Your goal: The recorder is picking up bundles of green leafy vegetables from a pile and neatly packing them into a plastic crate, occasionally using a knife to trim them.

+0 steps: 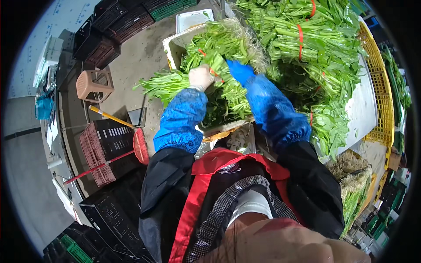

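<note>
My left hand [201,78], in a pale glove, is closed around a bunch of leafy green vegetables [171,84] with red ties near the grip. Its leaves point left over the edge of a white foam box [176,54]. My right hand [241,71], in a blue glove, is at the right side of the bunch; it is blurred, and its fingers cannot be made out clearly. More greens with pale roots [258,49] lie in the box beyond my hands. Bundles with red bands [300,42] are piled to the right on a white surface [361,98].
A yellow plastic crate [383,98] stands behind the pile. Rooted greens fill another container [353,177] at lower right. At left are a tan stool [93,86], a red broom [140,146], a dustpan [136,116] and black crates [111,210].
</note>
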Tool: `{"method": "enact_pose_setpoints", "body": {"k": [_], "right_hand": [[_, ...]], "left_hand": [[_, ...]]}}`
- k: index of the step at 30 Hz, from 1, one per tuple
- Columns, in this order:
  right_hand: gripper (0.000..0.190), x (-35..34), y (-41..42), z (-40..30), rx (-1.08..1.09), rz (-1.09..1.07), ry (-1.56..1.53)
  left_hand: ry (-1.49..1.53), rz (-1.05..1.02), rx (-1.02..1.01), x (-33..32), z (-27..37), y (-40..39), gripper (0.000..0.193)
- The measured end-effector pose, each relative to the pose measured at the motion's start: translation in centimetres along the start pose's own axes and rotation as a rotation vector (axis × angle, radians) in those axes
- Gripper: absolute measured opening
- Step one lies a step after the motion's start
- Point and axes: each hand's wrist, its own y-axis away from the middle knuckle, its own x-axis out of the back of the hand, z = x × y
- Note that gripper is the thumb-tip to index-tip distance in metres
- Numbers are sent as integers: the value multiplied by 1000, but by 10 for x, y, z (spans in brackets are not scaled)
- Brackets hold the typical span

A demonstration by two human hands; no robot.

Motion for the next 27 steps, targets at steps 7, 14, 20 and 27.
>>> {"method": "enact_pose_setpoints", "body": {"k": [7, 14, 20, 27], "right_hand": [[26, -18, 126, 18, -266, -198, -62], [24, 22, 120, 11, -190, 245, -473], [27, 68, 184, -1, -435, 363, -774], [34, 105, 307, 3, -673, 817, -1380]], "left_hand": [[136, 13, 150, 25, -41, -20, 71], [548, 28, -43, 94, -53, 26, 55], [1071, -152, -221, 201, 12, 75, 36], [1798, 94, -614, 278, 123, 86, 52]]}}
